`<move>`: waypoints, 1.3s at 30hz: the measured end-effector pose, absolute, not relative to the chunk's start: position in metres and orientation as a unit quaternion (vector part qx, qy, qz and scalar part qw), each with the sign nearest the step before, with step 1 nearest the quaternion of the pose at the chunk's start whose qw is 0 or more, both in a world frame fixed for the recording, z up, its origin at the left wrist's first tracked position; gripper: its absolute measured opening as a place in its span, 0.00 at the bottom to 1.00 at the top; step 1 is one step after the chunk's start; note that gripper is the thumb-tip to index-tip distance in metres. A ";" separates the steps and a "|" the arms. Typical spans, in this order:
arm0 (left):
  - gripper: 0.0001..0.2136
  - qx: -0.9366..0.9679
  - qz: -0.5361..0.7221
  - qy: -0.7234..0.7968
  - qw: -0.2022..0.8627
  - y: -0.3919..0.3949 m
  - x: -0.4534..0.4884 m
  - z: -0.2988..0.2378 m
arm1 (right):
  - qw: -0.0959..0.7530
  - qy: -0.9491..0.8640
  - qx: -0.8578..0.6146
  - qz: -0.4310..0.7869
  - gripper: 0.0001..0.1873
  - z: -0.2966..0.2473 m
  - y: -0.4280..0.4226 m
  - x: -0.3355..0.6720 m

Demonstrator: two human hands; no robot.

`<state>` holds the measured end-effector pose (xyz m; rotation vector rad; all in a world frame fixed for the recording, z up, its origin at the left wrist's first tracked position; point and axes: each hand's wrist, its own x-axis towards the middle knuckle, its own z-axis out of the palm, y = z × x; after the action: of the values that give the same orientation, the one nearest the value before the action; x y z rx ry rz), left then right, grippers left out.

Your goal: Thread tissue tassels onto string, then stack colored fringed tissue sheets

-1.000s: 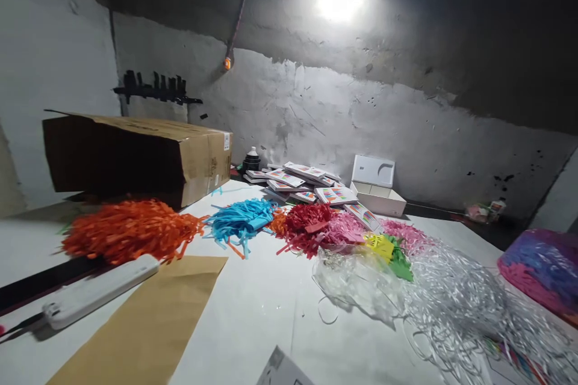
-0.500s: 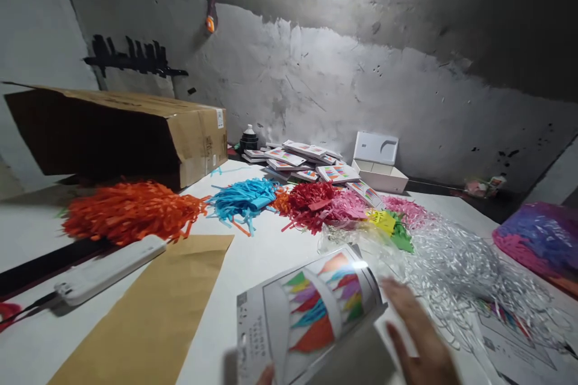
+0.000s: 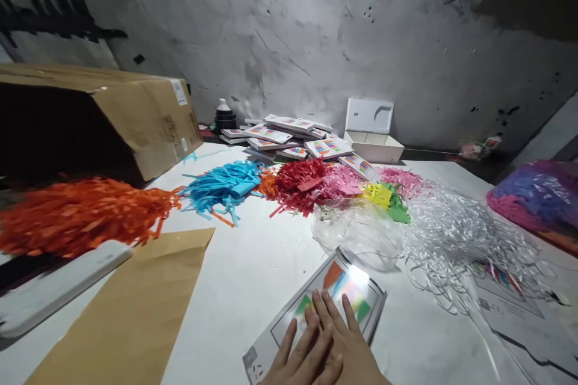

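A flat printed cardboard packet (image 3: 332, 277), with coloured tassels pictured on its front, lies tilted at an angle on the white table near its front edge. Both my hands press flat against its face. My left hand (image 3: 300, 355) has its fingers stretched out over the lower middle of the packet. Partly alongside and touching it, my right hand (image 3: 345, 334) rests with fingers spread across the printed tassels. Much of the picture is hidden under the hands. Beyond the packet's far edge lies a crumpled clear plastic bag (image 3: 356, 231).
Orange (image 3: 85, 213), blue (image 3: 223, 183) and red (image 3: 300, 183) paper tassels line the table. Behind are stacked packets (image 3: 280, 135), a white box (image 3: 374, 145) and a cardboard carton (image 3: 158, 114). Silver string (image 3: 465, 237) spreads right; brown paper (image 3: 130, 307) and a white power strip (image 3: 67, 283) lie left.
The packet was raised and its side flap stood open by my right hand. Now it lies closed and flat, with both hands on top. The view has tipped downward and shifted right.
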<state>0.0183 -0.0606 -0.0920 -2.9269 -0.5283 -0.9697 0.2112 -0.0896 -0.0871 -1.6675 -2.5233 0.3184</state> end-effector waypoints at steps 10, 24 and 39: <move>0.37 -0.955 -0.259 -0.141 0.015 -0.065 0.014 -0.092 | 0.060 -0.778 -0.551 0.295 0.40 -0.020 -0.089 0.213; 0.28 -0.870 -0.246 -0.381 -0.193 -0.021 -0.008 -0.074 | 0.158 -0.736 -0.629 0.192 0.39 -0.024 -0.076 0.157; 0.32 -0.548 -0.371 -0.402 -0.633 -0.084 -0.017 -0.036 | 0.632 -0.300 -0.652 0.292 0.45 -0.063 -0.158 0.174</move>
<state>-0.0170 -0.0835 -0.0357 -3.1938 -2.3445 -2.1623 0.1740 -0.1580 -0.0626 -1.4928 -0.6863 0.6678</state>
